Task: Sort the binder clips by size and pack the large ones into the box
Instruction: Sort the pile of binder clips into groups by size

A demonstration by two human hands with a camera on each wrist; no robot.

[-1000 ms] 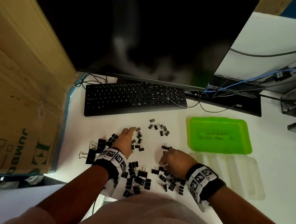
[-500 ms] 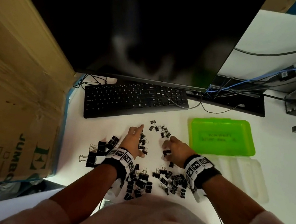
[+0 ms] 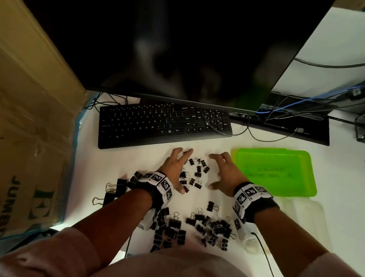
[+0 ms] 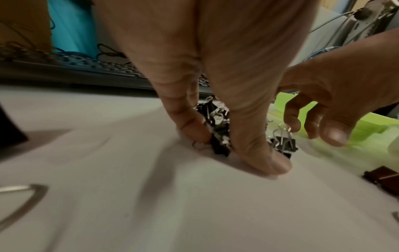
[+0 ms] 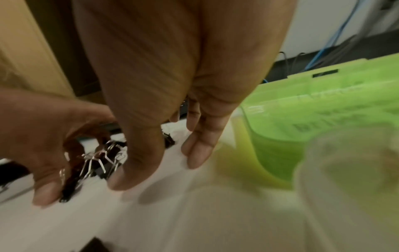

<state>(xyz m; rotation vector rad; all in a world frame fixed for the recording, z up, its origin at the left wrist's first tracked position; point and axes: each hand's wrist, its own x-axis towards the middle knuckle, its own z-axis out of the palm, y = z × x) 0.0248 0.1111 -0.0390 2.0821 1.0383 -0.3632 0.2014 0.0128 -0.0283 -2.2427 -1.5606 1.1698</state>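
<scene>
Black small clips (image 3: pixel 194 172) lie mid-worktop between both hands: left hand (image 3: pixel 173 169) and right hand (image 3: pixel 224 174) open, gripping nothing. Sorting in hand. Large clips (image 3: pixel 115 191) wait near the left edge; green box (image 3: pixel 276 171) unfilled, judged next.

My left hand (image 3: pixel 173 168) hides part of the clips (image 3: pixel 195 172) beneath it. My left arm covers some large clips (image 3: pixel 117 190). The box (image 5: pixel 323 119) blurs in my right wrist view, its label unreadable. My chest hides the table (image 3: pixel 342 221) edge.
</scene>
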